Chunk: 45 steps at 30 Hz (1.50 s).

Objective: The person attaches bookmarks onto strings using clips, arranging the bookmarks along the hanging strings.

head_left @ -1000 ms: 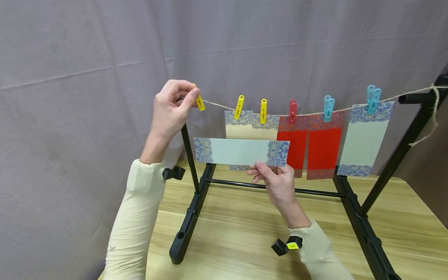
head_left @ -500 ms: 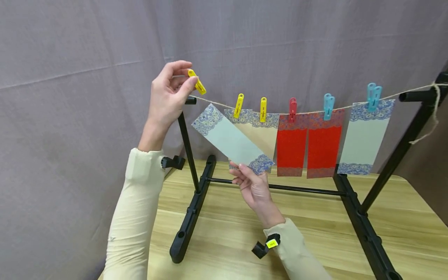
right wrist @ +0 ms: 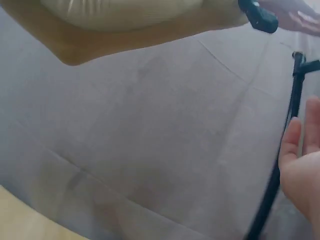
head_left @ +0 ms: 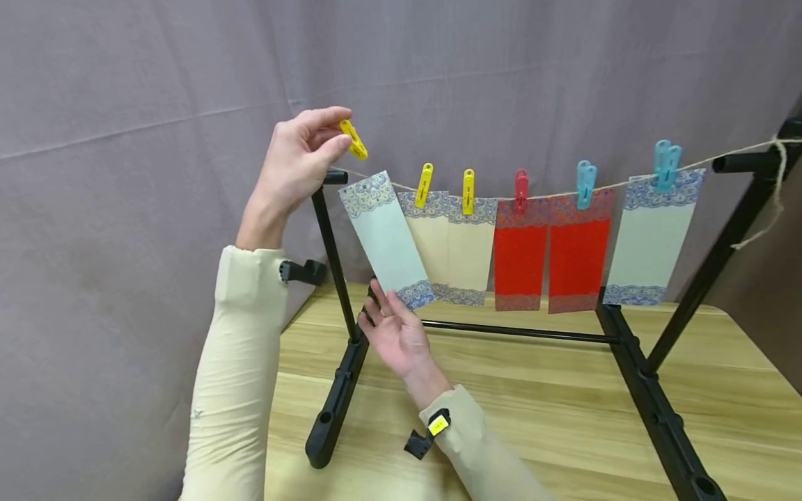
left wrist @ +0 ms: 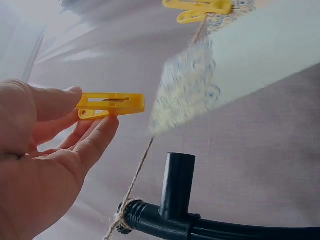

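My left hand [head_left: 294, 158] pinches a yellow clothespin [head_left: 354, 139] between thumb and fingers, above the twine's left end. In the left wrist view the yellow clothespin [left wrist: 115, 102] points toward a pale blue card, apart from it. That pale blue card [head_left: 387, 238], with a blue floral border at each end, leans to the left in front of the twine [head_left: 626, 183]. My right hand [head_left: 401, 335] holds its bottom end, thumb at the lower edge; the other fingers spread to the left. Only part of the right hand [right wrist: 302, 167] shows in the right wrist view.
On the twine hang cream cards [head_left: 471, 250], red cards [head_left: 520, 264] and another pale blue card [head_left: 654, 240], under yellow, red and blue clothespins [head_left: 586, 184]. A black frame [head_left: 651, 417] bears the twine on a wooden table [head_left: 520, 417]. Grey cloth hangs behind.
The pale blue card has turned from level to nearly upright and shifted left with my right hand. My left hand has risen with the yellow clothespin, away from the twine.
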Tool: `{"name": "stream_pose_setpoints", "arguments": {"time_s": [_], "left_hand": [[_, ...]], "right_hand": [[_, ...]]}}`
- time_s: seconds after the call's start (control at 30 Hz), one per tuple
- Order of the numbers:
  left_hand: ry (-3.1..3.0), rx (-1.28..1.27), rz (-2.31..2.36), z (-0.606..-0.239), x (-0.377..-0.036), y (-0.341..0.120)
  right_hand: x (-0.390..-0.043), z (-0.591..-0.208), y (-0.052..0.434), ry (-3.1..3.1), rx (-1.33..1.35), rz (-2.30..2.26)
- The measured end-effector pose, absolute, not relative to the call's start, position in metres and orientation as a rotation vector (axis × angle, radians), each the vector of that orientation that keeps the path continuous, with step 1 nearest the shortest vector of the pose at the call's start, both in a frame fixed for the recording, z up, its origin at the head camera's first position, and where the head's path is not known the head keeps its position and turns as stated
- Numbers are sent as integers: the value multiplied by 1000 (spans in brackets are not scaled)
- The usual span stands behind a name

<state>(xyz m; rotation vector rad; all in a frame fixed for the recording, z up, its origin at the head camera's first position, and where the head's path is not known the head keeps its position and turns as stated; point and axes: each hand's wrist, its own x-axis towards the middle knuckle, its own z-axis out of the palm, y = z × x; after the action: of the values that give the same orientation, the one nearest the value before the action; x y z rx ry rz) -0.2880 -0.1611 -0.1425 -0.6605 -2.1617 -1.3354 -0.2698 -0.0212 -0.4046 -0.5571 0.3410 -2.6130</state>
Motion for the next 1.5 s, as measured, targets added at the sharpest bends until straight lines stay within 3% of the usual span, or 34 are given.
{"name": "stream_pose_setpoints", "arguments": {"time_s": [0.33,1.5], "left_hand": [[-2225,-612,-1349,-135,-291,-160],[-2344,-618,-1292,-142,-311,-159]], "right_hand": [[-274,-414,-47,224,-592,-2500],[-303,-419,-64,123,-438,-2527]]}}
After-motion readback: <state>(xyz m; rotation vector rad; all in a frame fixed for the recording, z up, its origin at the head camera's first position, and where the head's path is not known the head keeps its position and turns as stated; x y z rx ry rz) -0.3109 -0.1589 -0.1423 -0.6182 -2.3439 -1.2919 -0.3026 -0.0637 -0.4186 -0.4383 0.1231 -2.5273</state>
